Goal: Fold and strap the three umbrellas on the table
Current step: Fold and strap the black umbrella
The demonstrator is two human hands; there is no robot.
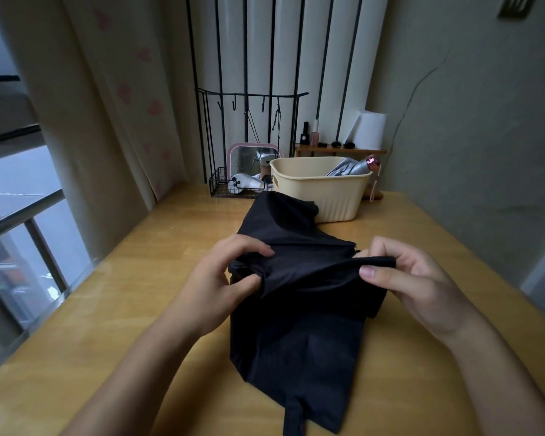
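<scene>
The wooden table (139,278) is running along a window (22,215) on the left, with a plain wall closing in on the right. The black umbrella (296,335) is lying right down the middle of it, lengthwise, pointing away from the person toward a cream basket (328,199) at the far end. Both hands are working the loose canopy. The left hand (221,278) is curling its fingers and thumb round a bunched bit of fabric on the left side, and the right hand (422,284) is pinching a flap edge between thumb and fingertips, pulling it taut across the top. My guess is they're stretching one panel flat so it pleats neatly before rolling, which is why the two grips are sitting well apart. What looks like the strap (293,416) is trailing off the near end, not wrapped yet, so this one is looking maybe halfway. A silver umbrella (350,168) is already poking out of the basket, looking folded, and I'm not seeing a third one anywhere. Room-wise, bare table is showing on both sides of the fabric for swinging elbows. The far end is nearly touching the basket though, and a wire rack (224,184) is sitting just behind, so pushing forward is looking tight.
</scene>
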